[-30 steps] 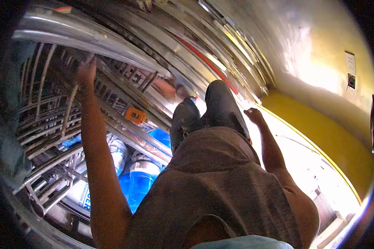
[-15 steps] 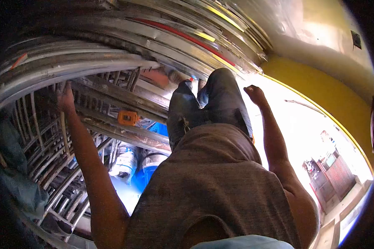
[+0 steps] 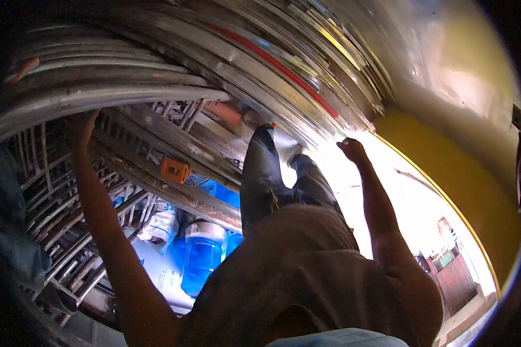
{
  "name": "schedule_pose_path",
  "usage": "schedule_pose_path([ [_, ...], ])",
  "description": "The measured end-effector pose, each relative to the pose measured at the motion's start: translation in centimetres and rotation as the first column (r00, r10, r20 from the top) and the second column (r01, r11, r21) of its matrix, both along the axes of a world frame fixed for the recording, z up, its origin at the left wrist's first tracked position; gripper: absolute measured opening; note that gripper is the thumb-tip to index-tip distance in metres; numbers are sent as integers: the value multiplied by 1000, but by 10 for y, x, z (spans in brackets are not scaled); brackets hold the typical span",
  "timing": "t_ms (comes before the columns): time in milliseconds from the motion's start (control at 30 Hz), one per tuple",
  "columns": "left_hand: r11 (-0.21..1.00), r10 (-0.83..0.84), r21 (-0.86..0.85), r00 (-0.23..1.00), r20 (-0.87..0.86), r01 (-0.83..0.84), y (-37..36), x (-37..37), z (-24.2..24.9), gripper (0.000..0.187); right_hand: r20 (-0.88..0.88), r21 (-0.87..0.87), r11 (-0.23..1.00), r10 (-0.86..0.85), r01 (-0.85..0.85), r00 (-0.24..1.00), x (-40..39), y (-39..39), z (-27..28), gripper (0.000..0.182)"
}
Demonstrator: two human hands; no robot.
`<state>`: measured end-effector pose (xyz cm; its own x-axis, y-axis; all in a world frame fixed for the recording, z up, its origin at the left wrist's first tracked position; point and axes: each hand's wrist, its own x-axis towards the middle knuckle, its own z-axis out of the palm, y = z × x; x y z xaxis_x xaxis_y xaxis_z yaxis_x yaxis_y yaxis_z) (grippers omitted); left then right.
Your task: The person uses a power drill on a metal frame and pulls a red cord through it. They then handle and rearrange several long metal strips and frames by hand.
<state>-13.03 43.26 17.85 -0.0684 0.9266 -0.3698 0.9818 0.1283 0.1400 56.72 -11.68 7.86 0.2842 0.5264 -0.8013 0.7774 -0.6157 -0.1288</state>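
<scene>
My left hand [image 3: 85, 128] reaches up to the underside of a thick grey metal pipe [image 3: 127, 94]. Its fingers are in shadow, so whether they grip the pipe cannot be made out. Below that hand are racks of thin metal bars [image 3: 58, 199]. My right hand [image 3: 353, 151] is closed in a fist, held out to my right against the bright ground, with nothing visible in it. My legs [image 3: 260, 168] in dark trousers are apart, one ahead of the other.
Long metal lengths, one a red strip [image 3: 272, 58], are stacked ahead. An orange square object [image 3: 175, 170] sits on a beam. Blue containers [image 3: 202, 257] stand lower left. A yellow wall [image 3: 446, 156] and bright opening with a corrugated panel [image 3: 454, 277] lie right.
My legs have shifted in a step, and the view has tilted. More of the blue containers shows. My left hand is higher and darker against the pipe; my right hand remains closed.
</scene>
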Motion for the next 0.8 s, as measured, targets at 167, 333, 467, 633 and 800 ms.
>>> schedule_pose_path([
  [167,977,-214,-71,905,-368,202,11,-28,-1,45,28,238,967,-102,93,994,-5,111,-107,49],
  [333,974,-226,-81,917,-328,211,5,-47,13,38,130,331,944,-52,6,990,30,168,-302,62],
  [467,995,-72,-61,996,52,76,8,-41,26,36,132,295,948,-162,118,978,45,226,-379,85],
  [633,985,147,-138,927,344,-105,2,-34,37,35,113,237,968,-110,81,987,50,257,-408,90],
  [800,967,245,-183,855,456,-179,-2,-31,40,33,313,8,988,143,-153,939,42,281,-399,92],
])
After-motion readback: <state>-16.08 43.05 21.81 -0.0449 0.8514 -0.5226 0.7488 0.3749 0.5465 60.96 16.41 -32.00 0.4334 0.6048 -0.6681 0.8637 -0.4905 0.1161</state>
